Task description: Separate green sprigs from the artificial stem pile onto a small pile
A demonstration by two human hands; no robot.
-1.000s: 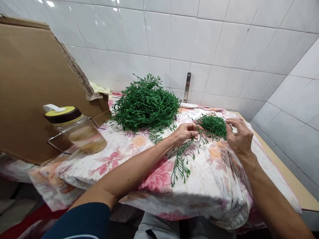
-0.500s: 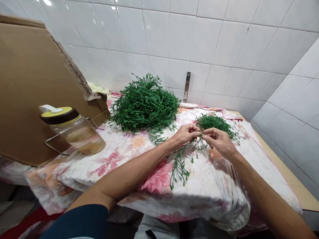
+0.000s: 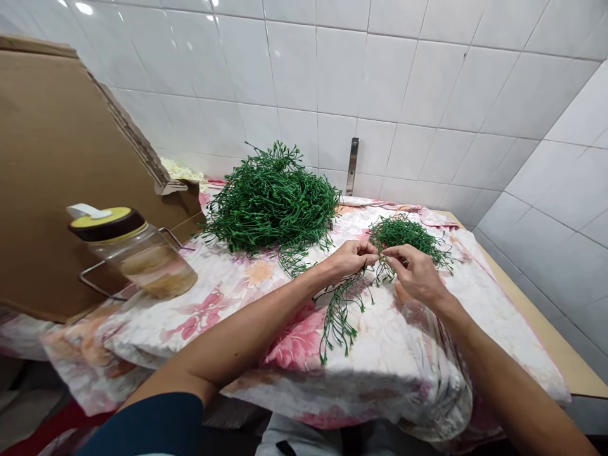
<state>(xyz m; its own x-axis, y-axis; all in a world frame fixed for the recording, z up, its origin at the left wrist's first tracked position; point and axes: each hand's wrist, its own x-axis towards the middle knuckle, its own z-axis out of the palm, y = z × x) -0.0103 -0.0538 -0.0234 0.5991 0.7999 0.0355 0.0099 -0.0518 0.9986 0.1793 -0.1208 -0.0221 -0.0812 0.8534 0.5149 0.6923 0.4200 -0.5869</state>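
My left hand (image 3: 355,259) and my right hand (image 3: 414,269) meet fingertip to fingertip over the cloth, both pinching thin green artificial stems. Small sprigs hang just below the right fingertips; the exact spot being gripped is tiny and partly hidden by the fingers. A loose bunch of green stems (image 3: 338,320) with bud-like tips lies below my left hand and wrist. Behind my right hand rests a small heap of stems (image 3: 403,234). A much larger pile of the same green stems (image 3: 275,202) sits farther back, left of my hands.
A floral cloth (image 3: 204,316) covers the table. At the left, a tilted clear bottle with a yellow-and-black lid (image 3: 142,253) stands beside a cardboard box (image 3: 71,190). White tiled walls (image 3: 294,69) close off the back and right, with a metal strip (image 3: 352,166) at the back.
The view has shifted slightly, so everything sits a little farther left. My right fingers have changed their pinch a little, thumb lower; both hands stay together over the same spot.
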